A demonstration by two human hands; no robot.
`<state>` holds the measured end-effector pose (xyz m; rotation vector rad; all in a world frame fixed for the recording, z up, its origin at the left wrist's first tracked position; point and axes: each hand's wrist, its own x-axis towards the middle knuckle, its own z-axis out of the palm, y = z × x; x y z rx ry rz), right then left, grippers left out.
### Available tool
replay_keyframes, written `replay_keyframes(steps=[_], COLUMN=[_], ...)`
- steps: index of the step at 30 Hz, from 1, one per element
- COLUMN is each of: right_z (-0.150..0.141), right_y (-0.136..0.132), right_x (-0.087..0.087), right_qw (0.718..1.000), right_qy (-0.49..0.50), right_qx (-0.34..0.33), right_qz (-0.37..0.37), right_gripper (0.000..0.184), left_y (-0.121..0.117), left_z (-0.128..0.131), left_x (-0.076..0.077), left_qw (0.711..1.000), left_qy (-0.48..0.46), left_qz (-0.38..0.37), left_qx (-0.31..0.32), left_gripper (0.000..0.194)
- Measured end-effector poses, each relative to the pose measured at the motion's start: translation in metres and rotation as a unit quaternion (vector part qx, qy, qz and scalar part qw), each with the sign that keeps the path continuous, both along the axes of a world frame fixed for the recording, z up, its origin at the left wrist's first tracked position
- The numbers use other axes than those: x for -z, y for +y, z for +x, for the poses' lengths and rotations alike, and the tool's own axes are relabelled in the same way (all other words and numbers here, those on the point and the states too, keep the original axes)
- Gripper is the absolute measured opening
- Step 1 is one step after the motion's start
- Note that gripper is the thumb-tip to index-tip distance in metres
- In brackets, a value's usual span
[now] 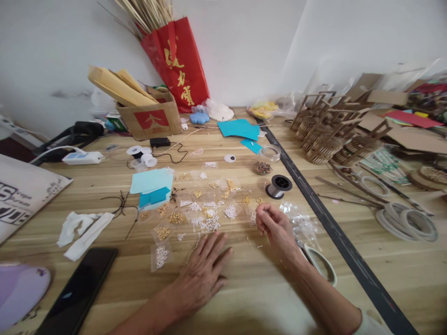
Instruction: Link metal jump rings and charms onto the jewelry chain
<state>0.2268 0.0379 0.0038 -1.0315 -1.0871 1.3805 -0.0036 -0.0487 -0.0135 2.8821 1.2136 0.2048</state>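
Observation:
My left hand point(204, 270) lies flat on the wooden table point(244, 298), fingers stretched out, holding nothing. Just beyond its fingertips are several small clear bags of gold and silver beads point(202, 211). My right hand point(274, 225) rests to the right with fingers curled in a pinch on something too small to make out, next to a crumpled clear plastic bag point(302, 223). A spool of thin wire point(278, 186) and a small dish of coloured beads point(262, 167) stand beyond it.
A black phone point(78, 288) lies front left, white strips point(84, 230) beside it. Scissors point(319, 260) lie under my right forearm. Blue paper point(152, 186), a cardboard box point(152, 118), a red bag point(178, 63), wooden lattice baskets point(324, 130) and white rings point(407, 221) surround the area.

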Motion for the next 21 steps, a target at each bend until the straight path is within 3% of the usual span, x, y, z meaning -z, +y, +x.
replay_keyframes(steps=[8,21], right_z=[0.0,0.001], right_y=[0.0,0.0], right_x=[0.0,0.001], right_qw=[1.0,1.0], right_qy=[0.003,0.008], right_qx=[-0.003,-0.01], right_qz=[0.001,-0.001], right_gripper=[0.025,0.025], left_y=[0.003,0.001], left_z=[-0.006,0.009], left_x=[0.0,-0.002], left_qw=[1.0,1.0], left_qy=[-0.003,-0.001], left_qz=[0.017,0.007], left_qx=[-0.009,0.014], left_gripper=[0.06,0.064])
